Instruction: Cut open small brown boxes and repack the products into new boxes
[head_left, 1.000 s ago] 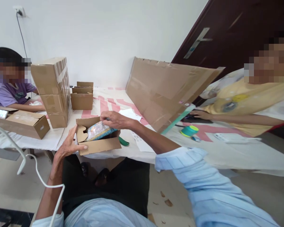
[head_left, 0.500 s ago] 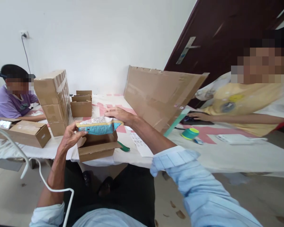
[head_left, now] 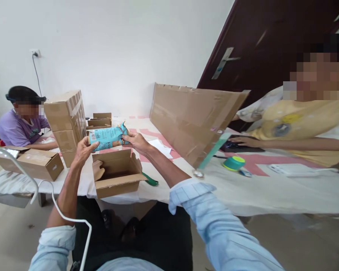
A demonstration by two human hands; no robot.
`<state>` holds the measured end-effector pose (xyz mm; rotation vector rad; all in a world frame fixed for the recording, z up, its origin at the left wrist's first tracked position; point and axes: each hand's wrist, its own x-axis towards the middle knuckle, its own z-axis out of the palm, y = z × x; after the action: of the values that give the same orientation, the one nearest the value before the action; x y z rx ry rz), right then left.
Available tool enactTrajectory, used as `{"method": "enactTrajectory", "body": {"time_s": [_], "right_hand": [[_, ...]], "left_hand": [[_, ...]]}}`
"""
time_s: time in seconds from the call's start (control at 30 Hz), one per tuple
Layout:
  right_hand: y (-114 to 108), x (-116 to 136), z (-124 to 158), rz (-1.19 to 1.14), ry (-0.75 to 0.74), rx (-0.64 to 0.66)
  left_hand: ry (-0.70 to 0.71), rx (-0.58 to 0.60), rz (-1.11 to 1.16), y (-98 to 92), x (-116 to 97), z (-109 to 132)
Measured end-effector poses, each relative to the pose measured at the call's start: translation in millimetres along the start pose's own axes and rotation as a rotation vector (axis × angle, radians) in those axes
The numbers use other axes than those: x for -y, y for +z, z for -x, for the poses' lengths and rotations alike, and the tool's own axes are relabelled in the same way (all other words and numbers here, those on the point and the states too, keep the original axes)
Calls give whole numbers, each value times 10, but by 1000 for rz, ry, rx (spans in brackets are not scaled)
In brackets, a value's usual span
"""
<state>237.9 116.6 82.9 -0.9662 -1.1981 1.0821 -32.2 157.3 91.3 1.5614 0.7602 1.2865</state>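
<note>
Both my hands hold a light-blue printed packet (head_left: 107, 138) above an open cardboard box (head_left: 117, 180). My left hand (head_left: 84, 149) grips the packet's left end, thumb on its front face. At the other end, the fingers of my right hand (head_left: 136, 142) are closed on the crumpled right edge. The box stands at the table's near edge with its flaps up, and the part of its inside that shows is bare cardboard. Beside the box's right side lies a green strap-like item (head_left: 150, 179).
Taped cartons (head_left: 64, 118) are stacked at left, near a long box (head_left: 38, 162) and a seated person. A large cardboard panel (head_left: 192, 116) stands at centre right. Beyond it are a green tape roll (head_left: 234, 163), a white power strip (head_left: 292, 170) and another person at a keyboard.
The packet has been raised and tilted so its blue printed face shows. My right hand has shifted to its right edge, lower than before. The box's opening is now more visible.
</note>
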Motion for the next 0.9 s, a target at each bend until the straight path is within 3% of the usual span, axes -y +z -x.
{"method": "enactTrajectory", "body": {"time_s": [0.17,0.3,0.5,0.7,0.9], "right_hand": [[-129,-247,-161,117,162,-21],[-198,-405,-216,197,210,-37],[-194,-514,-228,210,242,-6],[-177,-277,-267,182,179,34],[-158,273,-244,234,-115,114]], "left_hand": [[-124,23,-19,-74,310,-162],[-222,18,-59,-109,532,-237],[-336,57,-103,-172,638,-294],[-198,10,-73,-180,424,-396],[45,21,30,-128,-69,-477]]}}
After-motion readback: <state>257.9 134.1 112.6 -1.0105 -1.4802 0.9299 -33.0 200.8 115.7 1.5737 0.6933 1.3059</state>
